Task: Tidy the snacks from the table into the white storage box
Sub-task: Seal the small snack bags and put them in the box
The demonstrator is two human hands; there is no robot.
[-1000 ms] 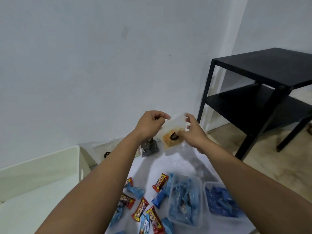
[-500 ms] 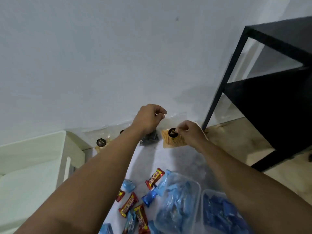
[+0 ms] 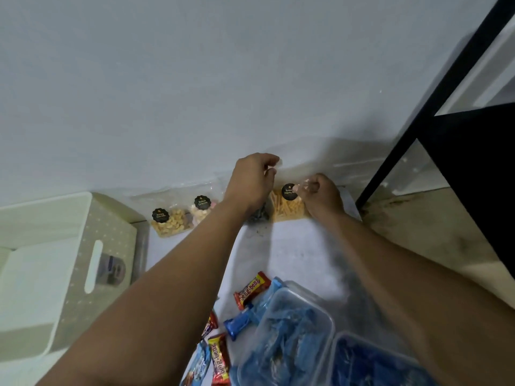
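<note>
Clear snack pouch of orange sticks [image 3: 287, 210], black round label, upright against the wall at the desk's far edge. Two similar pouches to its left: nuts [image 3: 170, 222] and pale pieces [image 3: 201, 210]. Red beng-beng bars [image 3: 251, 289] and blue wrapped snacks [image 3: 239, 324] lie loose nearer. White storage box [image 3: 69, 263] at left, open.

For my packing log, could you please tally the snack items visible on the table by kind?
Clear pouches with black round labels: 3 (sticks, nuts, pale pieces)
Red beng-beng bars: 3 ()
Loose blue wrapped snacks: 3 ()
Clear tubs of blue packets: 2 ()
Total: 11; a dark item behind the left hand is uncounted.
</note>
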